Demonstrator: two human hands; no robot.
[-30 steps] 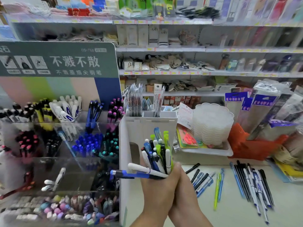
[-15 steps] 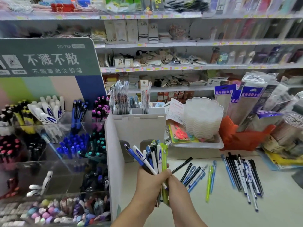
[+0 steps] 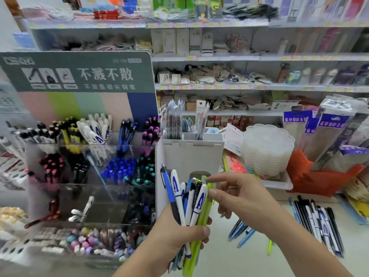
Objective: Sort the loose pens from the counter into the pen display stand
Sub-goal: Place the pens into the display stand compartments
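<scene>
Left hand is wrapped round a mixed bundle of pens, thumb across the front, holding them upright with their clip ends fanned at the top, probably so each colour and print can be read at a glance. Right hand reaches in from 3 o'clock of the bundle, fingers loosely extended, with forefinger and thumb closing on the tip of a lime-green pen at the bundle's right edge; the pinch does not look complete, so I would call that hand open and about to pick. Judging by this, the step in hand is singling out one pen for its slot.

At 9 to 11 o'clock from the hands stands the clear pen display stand, its tiered compartments already grouped by kind: white pens with a blue letter at the back, blue caps in the middle, teal caps beside them. A white pen lies alone in a lower compartment.

More loose pens lie on the counter at 3 o'clock, dark and white ones in a rough row, with a few blue pens nearer the right wrist. Much sorting is left.
</scene>
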